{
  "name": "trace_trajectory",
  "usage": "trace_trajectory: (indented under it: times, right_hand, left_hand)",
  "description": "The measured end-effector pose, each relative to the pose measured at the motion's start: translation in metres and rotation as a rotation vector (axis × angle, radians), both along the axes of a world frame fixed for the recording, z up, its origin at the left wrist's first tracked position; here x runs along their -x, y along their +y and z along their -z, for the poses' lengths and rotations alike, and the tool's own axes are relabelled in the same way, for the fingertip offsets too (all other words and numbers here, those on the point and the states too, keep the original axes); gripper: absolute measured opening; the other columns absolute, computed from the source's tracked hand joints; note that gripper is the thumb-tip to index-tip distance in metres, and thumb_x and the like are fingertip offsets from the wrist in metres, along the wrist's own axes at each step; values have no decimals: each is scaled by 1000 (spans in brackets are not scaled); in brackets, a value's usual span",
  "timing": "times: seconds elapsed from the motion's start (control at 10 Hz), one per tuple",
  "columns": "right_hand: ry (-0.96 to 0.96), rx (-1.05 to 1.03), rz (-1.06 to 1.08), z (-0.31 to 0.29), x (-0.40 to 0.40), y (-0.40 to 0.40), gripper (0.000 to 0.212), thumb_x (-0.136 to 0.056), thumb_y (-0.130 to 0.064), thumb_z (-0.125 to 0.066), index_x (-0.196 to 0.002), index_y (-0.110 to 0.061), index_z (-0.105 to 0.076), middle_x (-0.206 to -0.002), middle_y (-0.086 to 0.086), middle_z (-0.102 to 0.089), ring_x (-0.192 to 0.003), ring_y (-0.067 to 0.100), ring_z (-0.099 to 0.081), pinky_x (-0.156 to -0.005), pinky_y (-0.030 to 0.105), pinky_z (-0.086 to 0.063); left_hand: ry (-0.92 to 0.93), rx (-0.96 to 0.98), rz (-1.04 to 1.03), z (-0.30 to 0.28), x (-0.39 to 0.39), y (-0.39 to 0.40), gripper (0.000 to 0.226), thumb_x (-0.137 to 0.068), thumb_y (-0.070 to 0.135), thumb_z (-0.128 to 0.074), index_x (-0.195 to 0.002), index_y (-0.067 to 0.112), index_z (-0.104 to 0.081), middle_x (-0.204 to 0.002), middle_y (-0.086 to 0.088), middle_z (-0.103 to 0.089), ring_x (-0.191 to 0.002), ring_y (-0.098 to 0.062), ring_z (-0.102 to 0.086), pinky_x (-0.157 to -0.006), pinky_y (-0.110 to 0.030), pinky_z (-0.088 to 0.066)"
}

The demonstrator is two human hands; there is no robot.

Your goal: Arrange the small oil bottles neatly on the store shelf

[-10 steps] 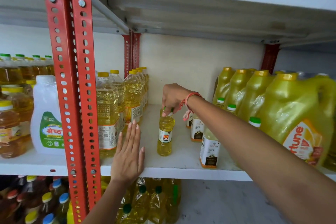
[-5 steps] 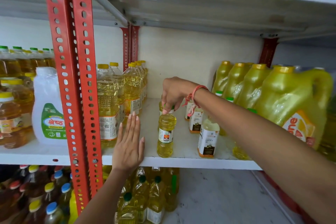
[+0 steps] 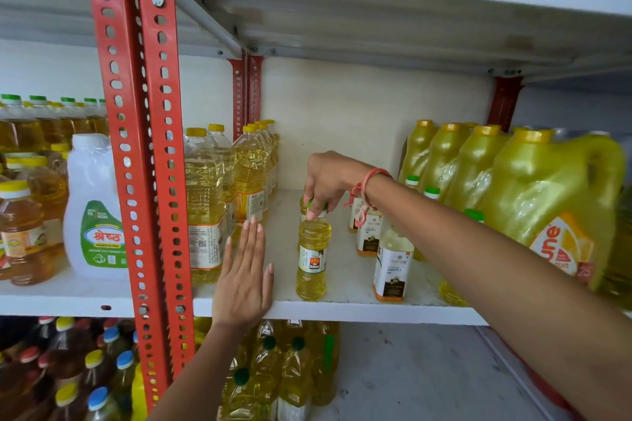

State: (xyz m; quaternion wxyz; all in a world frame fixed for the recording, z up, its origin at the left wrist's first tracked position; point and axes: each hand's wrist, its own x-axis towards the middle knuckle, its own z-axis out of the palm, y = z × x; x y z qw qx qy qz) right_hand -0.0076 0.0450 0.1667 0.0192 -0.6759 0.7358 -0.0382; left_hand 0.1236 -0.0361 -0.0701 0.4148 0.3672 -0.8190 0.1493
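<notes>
At centre frame, a person's right hand point(image 3: 326, 178) reaches in from the lower right and pinches the cap of a small oil bottle point(image 3: 313, 258), fingertips point(image 3: 312, 214) closed around its top. The bottle stands upright on the white shelf point(image 3: 342, 311), near the front edge, its "Uday" label facing out. A second small bottle appears to stand directly behind it, mostly hidden by the first and by the hand, with a bit of green cap showing under the fingers. A red thread band point(image 3: 371, 178) circles the right wrist. The left hand point(image 3: 244, 278) lies flat and open on the shelf edge at lower centre — fingers straight, holding nothing — just beside a row of tall bottles point(image 3: 205, 212) at centre left. To the right of the small bottle, partly behind the forearm, stand white-labelled bottles point(image 3: 391, 267) with green caps, and past them, along the right side of the frame, a line of large yellow jugs point(image 3: 547, 202). A red perforated upright point(image 3: 143, 154) runs down the left of the frame; beyond it, at far left, sits a white jug point(image 3: 92, 202) with a green label among amber bottles. More oil bottles point(image 3: 273, 376) crowd the lower shelf at the bottom of the frame.
</notes>
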Motion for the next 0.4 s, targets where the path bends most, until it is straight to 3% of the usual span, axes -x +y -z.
trace_trajectory:
  times: [0.2,0.3,0.4]
  right_hand:
    - [-8,2,-17,1,2,6,39,-73,-20,-83,-109,-7,-75,-105,10,-76,-76,16,-65,-92,33,-56]
    - [-5,25,-23,2,3,10,45,-73,-28,-83,-113,-10,-73,-107,7,-74,-74,16,-63,-68,26,-54]
    - [-91,175,-42,6,9,16,49,-79,-40,-75,-117,-10,-71,-115,6,-71,-89,20,-67,-74,27,-53]
  left_hand:
    - [-23,-31,6,0,1,-1,64,-100,31,-21,-153,-3,-14,-163,-19,-10,-151,-27,-6,-121,-46,-3]
    - [-14,-65,43,-1,0,2,64,-101,34,-20,-153,0,-11,-163,-16,-6,-151,-23,-2,-121,-44,0]
    - [58,-92,119,-13,1,0,64,-101,38,-18,-154,3,-11,-163,-13,-6,-151,-18,1,-121,-39,4]
